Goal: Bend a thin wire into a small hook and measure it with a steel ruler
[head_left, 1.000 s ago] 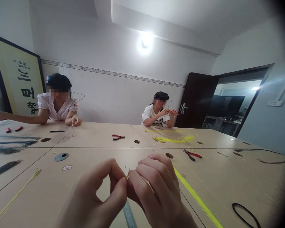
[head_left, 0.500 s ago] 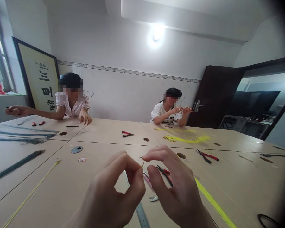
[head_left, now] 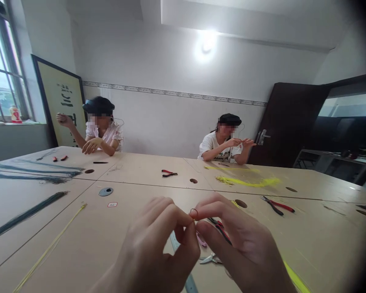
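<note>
My left hand (head_left: pixel 167 244) pinches a small, thin curved hook, like a fish hook (head_left: pixel 194 211), by its lower end between thumb and forefinger. The hook's bend stands above the fingertips. From the other side my right hand (head_left: pixel 234 236) closes in, its forefinger at the hook and its thumb just below. Any line tied to the hook is too fine to make out. Beneath my hands lie a steel ruler (head_left: pixel 190 283), small snips (head_left: pixel 210 259), a pink-handled tool (head_left: pixel 201 241) and pliers (head_left: pixel 222 232), all partly covered.
Bundles of yellow line (head_left: pixel 295 276) and dark green line (head_left: pixel 27 215) lie on the table (head_left: pixel 88 252). A yellow strand (head_left: pixel 53 244) runs at left. Red-handled pliers (head_left: pixel 279 204) rest at right. Two people sit across, one (head_left: pixel 221 146) handling something small.
My right thumb and forefinger have come closer together at the hook. The view has shifted slightly left. The co-worker at left has drawn an outstretched arm in and raised that hand.
</note>
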### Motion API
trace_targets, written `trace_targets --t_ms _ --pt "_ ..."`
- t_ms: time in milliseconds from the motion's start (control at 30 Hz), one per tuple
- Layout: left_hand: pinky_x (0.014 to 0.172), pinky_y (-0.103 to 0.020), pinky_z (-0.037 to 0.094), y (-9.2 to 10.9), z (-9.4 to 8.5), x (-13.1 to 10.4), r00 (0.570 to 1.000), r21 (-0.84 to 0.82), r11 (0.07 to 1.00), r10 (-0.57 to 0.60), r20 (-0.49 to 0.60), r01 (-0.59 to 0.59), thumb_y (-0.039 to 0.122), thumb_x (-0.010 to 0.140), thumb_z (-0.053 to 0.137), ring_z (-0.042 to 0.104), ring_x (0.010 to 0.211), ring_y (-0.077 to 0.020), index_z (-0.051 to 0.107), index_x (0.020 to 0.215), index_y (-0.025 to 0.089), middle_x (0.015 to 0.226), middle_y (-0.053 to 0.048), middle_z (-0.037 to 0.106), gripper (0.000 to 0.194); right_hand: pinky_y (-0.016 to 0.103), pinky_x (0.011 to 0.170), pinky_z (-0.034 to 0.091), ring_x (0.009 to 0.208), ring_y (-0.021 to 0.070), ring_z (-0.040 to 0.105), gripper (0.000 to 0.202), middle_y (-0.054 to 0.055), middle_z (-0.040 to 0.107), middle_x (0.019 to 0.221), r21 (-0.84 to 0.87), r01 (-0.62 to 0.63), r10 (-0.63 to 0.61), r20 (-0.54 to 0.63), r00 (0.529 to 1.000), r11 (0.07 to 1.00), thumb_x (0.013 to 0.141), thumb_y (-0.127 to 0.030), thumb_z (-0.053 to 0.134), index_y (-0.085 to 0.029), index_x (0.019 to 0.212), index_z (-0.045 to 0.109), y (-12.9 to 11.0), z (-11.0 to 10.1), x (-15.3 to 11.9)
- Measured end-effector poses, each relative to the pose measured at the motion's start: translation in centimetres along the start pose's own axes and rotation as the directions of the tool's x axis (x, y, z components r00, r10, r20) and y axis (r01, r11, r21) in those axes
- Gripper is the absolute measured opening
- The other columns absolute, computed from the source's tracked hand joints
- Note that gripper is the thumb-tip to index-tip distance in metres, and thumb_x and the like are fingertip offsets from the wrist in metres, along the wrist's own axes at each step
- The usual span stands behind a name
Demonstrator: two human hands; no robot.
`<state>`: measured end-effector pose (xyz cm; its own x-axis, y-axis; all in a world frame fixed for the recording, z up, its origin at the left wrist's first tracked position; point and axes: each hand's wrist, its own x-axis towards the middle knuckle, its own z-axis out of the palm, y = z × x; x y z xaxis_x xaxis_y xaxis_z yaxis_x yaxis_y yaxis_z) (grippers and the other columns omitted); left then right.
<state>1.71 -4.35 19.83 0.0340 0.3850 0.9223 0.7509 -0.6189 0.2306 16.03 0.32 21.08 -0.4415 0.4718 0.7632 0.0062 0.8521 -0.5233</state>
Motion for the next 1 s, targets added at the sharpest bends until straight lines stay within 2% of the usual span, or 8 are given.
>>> trace_targets --t_ms 200,433,600,667,733,833,900,1000 --pt "0.053 -0.019 0.042 0.3 0.2 0.1 0.999 -0.046 0.999 -0.016 -0.033 0.014 0.001 0.077 0.049 0.048 0.056 -0.0076 0.044 0.067 0.019 0.059 0.005 0.048 0.021 0.011 0.053 0.049 0.061 0.0065 0.062 0.012 -0.007 0.064 0.069 -0.006 -0.029 0.029 0.031 0.999 1.000 0.087 -0.022 0.057 -0.028 0.079 0.064 0.2 -0.4 0.5" --pt "0.053 -0.020 0.044 -0.2 0.4 -0.1 1.000 -0.003 1.000 0.014 0.001 -0.014 0.002 0.079 0.048 0.050 0.057 -0.0081 0.045 0.069 0.019 0.060 0.004 0.050 0.020 0.016 0.054 0.048 0.062 0.0072 0.059 0.010 -0.006 0.061 0.071 0.011 -0.031 0.032 -0.021 0.999 0.999 0.085 -0.018 0.058 -0.025 0.078 0.061 0.1 -0.2 0.2" --pt "0.053 -0.020 0.044 -0.4 0.1 -0.1 0.998 0.057 0.997 0.052 0.030 -0.054 0.004 0.081 0.047 0.053 0.056 -0.0078 0.047 0.070 0.020 0.062 0.004 0.054 0.019 0.016 0.060 0.049 0.066 0.0073 0.058 0.010 -0.005 0.060 0.072 -0.082 -0.001 -0.005 -0.074 0.997 0.997 0.084 -0.015 0.058 -0.022 0.076 0.059 0.1 0.2 -0.1" --pt "0.054 -0.020 0.043 -0.5 -0.1 -0.1 0.997 0.077 0.994 0.070 0.035 -0.072 0.005 0.082 0.046 0.054 0.056 -0.0075 0.046 0.072 0.020 0.062 0.004 0.055 0.019 0.016 0.061 0.049 0.068 0.0074 0.058 0.009 -0.003 0.061 0.075 -0.137 0.039 -0.051 -0.084 0.995 0.990 0.085 -0.014 0.057 -0.021 0.079 0.059 0.2 0.5 -0.2" --pt "0.055 -0.020 0.044 -0.6 -0.2 -0.2 0.996 0.086 0.993 0.077 0.038 -0.080 0.005 0.083 0.046 0.055 0.057 -0.0073 0.047 0.073 0.021 0.063 0.004 0.056 0.018 0.017 0.062 0.049 0.070 0.0087 0.058 0.009 -0.001 0.060 0.076 -0.221 0.129 -0.151 -0.087 0.985 0.967 0.086 -0.012 0.055 -0.018 0.081 0.059 0.4 0.7 -0.3" --pt "0.054 -0.019 0.044 -0.5 -0.2 -0.1 0.998 0.090 0.994 0.062 0.029 -0.064 0.006 0.082 0.045 0.055 0.056 -0.0073 0.048 0.073 0.021 0.062 0.005 0.056 0.017 0.023 0.064 0.050 0.072 0.0123 0.057 0.010 0.003 0.060 0.076 -0.355 0.260 -0.309 -0.088 0.947 0.898 0.085 -0.007 0.053 -0.015 0.081 0.057 0.4 0.9 -0.3" --pt "0.053 -0.018 0.044 -0.5 -0.1 0.0 0.999 0.086 0.996 0.031 0.025 -0.033 0.007 0.082 0.045 0.055 0.056 -0.0070 0.048 0.072 0.021 0.061 0.005 0.055 0.017 0.027 0.065 0.050 0.073 0.0142 0.056 0.012 0.004 0.060 0.076 -0.409 0.305 -0.367 -0.080 0.927 0.860 0.085 -0.004 0.052 -0.015 0.083 0.056 0.4 0.9 -0.3" --pt "0.055 -0.017 0.045 -0.5 -0.1 -0.2 0.996 0.060 0.997 -0.047 0.076 0.043 0.008 0.083 0.046 0.054 0.056 -0.0057 0.047 0.071 0.021 0.061 0.007 0.053 0.017 0.028 0.066 0.050 0.075 0.0151 0.055 0.012 0.005 0.060 0.076 -0.446 0.340 -0.407 -0.062 0.911 0.828 0.085 -0.003 0.053 -0.015 0.084 0.056 0.5 0.8 -0.1"
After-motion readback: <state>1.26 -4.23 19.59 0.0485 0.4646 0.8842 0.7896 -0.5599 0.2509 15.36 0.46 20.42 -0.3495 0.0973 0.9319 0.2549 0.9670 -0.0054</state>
